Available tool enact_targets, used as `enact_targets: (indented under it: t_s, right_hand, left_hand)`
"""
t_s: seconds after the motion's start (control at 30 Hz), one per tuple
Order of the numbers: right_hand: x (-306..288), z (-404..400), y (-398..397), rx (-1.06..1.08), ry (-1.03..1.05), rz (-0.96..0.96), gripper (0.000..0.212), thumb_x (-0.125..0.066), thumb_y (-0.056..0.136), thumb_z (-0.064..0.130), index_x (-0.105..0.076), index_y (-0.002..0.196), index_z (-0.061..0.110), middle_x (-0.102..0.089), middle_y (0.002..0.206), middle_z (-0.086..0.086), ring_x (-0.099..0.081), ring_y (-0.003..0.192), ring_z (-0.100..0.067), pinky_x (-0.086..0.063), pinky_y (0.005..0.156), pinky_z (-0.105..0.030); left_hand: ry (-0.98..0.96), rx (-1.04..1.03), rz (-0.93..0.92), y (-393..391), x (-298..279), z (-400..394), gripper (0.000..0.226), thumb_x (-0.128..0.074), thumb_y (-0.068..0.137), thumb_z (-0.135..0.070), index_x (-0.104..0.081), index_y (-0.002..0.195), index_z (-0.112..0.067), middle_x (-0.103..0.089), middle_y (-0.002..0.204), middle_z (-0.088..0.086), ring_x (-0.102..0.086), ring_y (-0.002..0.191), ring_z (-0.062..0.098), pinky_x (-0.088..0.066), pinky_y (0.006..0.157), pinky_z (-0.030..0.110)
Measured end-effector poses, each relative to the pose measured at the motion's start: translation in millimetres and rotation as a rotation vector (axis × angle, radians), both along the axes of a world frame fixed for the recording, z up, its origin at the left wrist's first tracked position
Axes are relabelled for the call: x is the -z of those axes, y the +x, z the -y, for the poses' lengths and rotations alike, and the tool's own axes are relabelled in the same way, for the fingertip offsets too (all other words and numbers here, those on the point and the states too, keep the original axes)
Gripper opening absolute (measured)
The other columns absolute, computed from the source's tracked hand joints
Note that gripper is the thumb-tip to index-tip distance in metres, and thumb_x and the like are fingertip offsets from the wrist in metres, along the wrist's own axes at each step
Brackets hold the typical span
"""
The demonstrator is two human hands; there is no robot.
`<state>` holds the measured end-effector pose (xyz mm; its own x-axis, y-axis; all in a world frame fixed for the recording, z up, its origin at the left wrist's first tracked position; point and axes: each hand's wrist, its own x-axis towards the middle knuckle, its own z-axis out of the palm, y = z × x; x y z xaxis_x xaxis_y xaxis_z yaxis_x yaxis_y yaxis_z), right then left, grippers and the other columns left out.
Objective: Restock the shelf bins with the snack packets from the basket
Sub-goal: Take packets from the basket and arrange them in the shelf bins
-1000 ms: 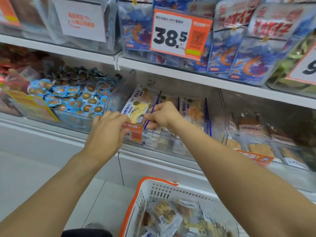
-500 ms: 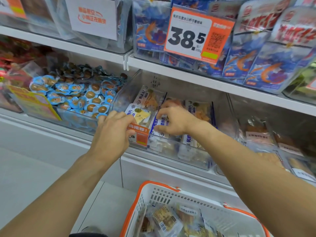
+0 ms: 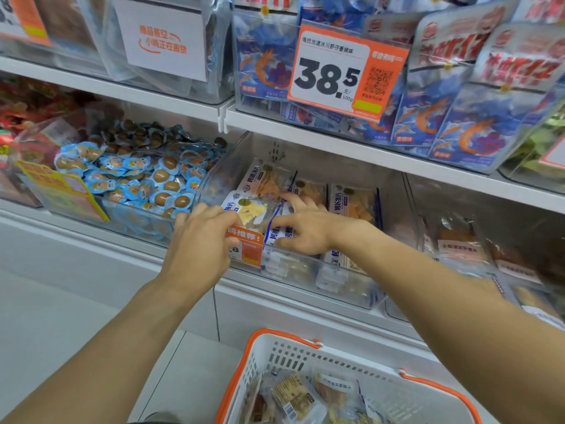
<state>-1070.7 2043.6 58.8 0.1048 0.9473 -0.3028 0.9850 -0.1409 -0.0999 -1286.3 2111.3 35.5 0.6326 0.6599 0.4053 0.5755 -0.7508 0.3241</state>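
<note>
A clear shelf bin [image 3: 224, 174] on the lower shelf holds rows of white-and-blue snack packets [image 3: 348, 206] standing on edge. My left hand [image 3: 198, 243] is at the bin's front left corner, fingers curled on a packet with yellow slices [image 3: 247, 209] that lies on top. My right hand [image 3: 305, 232] is inside the bin with fingers spread, pressing down on the middle packets. Below, the white basket with an orange rim [image 3: 305, 347] holds several more snack packets [image 3: 293, 396].
An orange tag [image 3: 247, 250] hangs on the bin's front. To the left is a bin of blue-wrapped eggs [image 3: 137, 185]; to the right, a bin of brown packets [image 3: 458, 246]. The upper shelf holds shrimp packets [image 3: 458, 127] and a 38.5 price sign [image 3: 336, 71].
My right hand let go of the packet it pinched upright, and its fingers now spread flat over the packets. My left hand stays at the bin's front corner. The view shifted slightly.
</note>
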Motion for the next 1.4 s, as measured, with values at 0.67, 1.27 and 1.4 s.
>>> enact_targets:
  t_s: [0.67,1.27,1.4]
  right_hand:
    - [4.6,11.2,15.9,0.087,0.054,-0.101,0.115,-0.077,0.062,0.075,-0.021,0.154,0.034,-0.037,0.149,-0.005,-0.045,0.132,-0.028,-0.041,0.111,-0.044]
    - [7.6,11.1,21.9,0.168,0.053,0.031,0.109,-0.060,0.065,0.089,-0.031,0.153,0.031,-0.042,0.153,0.005,-0.040,0.139,-0.025,-0.039,0.111,-0.049]
    - [10.9,11.7,20.4,0.159,0.085,0.030,0.110,-0.059,0.064,0.090,-0.030,0.153,0.031,-0.042,0.153,-0.001,-0.039,0.139,-0.027,-0.039,0.110,-0.046]
  left_hand:
    - [0.000,-0.015,-0.007,-0.2,0.3,0.7,0.018,-0.076,0.083,-0.017,-0.067,0.098,-0.020,-0.063,0.096,-0.003,-0.048,0.096,0.021,-0.033,0.084,0.040]
    - [-0.007,-0.031,-0.028,0.5,-1.5,2.4,0.020,-0.073,0.087,-0.023,-0.066,0.106,-0.023,-0.063,0.105,-0.005,-0.047,0.102,0.018,-0.032,0.089,0.036]
    - [-0.006,-0.033,-0.030,0.4,-1.0,2.6,0.019,-0.072,0.088,-0.024,-0.065,0.106,-0.023,-0.062,0.104,-0.006,-0.047,0.103,0.019,-0.034,0.090,0.037]
